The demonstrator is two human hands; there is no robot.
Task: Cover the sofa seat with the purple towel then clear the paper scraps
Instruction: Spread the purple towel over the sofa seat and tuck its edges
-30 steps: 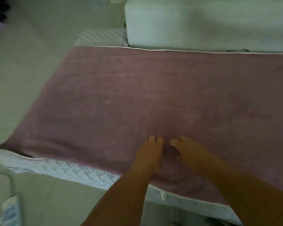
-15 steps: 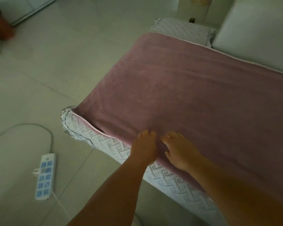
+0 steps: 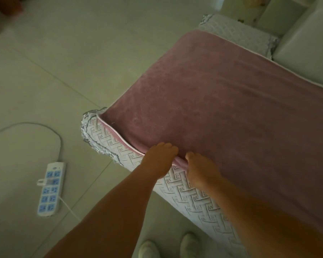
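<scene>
The purple towel (image 3: 222, 112) lies spread over the sofa seat (image 3: 190, 194), reaching from the front edge to the backrest cushion (image 3: 306, 58). Your left hand (image 3: 159, 159) and right hand (image 3: 199, 168) sit side by side at the near hem; your fingers curl over the edge and appear to grip the towel, though the light is dim. I judge the covering step nearly done, with only this front edge left to settle. No paper scraps show in view, so that clearing remains outstanding. A power strip (image 3: 51, 189) lies on the floor (image 3: 82, 53) beyond.
</scene>
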